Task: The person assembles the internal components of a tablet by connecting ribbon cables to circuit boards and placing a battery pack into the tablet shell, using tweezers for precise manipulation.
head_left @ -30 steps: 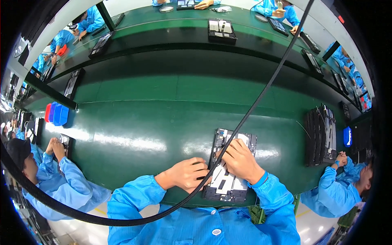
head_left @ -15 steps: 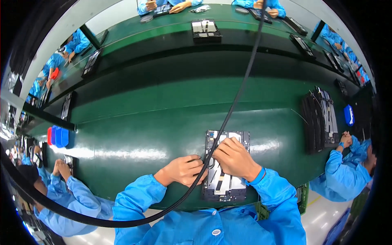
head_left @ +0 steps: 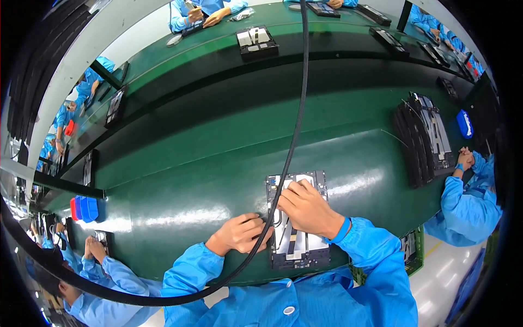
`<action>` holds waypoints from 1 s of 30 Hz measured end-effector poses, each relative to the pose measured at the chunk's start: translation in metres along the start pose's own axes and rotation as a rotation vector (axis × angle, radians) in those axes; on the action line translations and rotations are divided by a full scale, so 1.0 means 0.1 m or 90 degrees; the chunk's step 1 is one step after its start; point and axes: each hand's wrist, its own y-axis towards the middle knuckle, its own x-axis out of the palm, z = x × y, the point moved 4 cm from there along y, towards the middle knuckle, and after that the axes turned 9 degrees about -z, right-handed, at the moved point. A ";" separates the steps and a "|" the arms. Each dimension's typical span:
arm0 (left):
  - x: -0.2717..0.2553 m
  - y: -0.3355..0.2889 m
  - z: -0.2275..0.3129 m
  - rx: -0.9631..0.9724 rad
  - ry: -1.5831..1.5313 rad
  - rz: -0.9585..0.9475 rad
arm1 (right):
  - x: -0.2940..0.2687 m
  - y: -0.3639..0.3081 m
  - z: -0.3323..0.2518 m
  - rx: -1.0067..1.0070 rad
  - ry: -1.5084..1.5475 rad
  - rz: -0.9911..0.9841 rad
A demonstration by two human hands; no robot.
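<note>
A flat electronic device (head_left: 298,256) with a black frame, silver-white panels and dark strips lies on the green bench in front of me. My right hand (head_left: 311,210) is over its upper middle, fingers bent and pressed together against it; whatever they pinch is hidden beneath them. My left hand (head_left: 238,233) is curled beside the device's left edge, its fingertips partly behind a black cable (head_left: 295,139). A small dark bit shows at the left fingertips, too small to name. That cable crosses the view in front of the device.
Similar devices stand stacked (head_left: 422,141) at the right, near a blue bin (head_left: 464,124) and a co-worker's clasped hands (head_left: 466,158). Red and blue bins (head_left: 85,209) sit at the left beside another worker. A raised shelf (head_left: 201,82) spans the far side. A green crate (head_left: 412,252) is below right.
The whole view has shifted and tilted a little. Both hands stay at the device in nearly the same pose, the left one slightly farther from its edge.
</note>
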 end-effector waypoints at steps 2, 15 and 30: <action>-0.01 0.01 -0.01 -0.007 -0.008 0.002 | 0.00 -0.01 0.00 0.001 -0.007 -0.007; 0.03 0.00 -0.01 -0.010 -0.019 0.016 | 0.00 -0.05 0.01 0.002 -0.031 -0.015; 0.05 0.05 -0.06 -0.024 -0.074 0.018 | 0.03 -0.03 0.03 0.008 0.024 0.009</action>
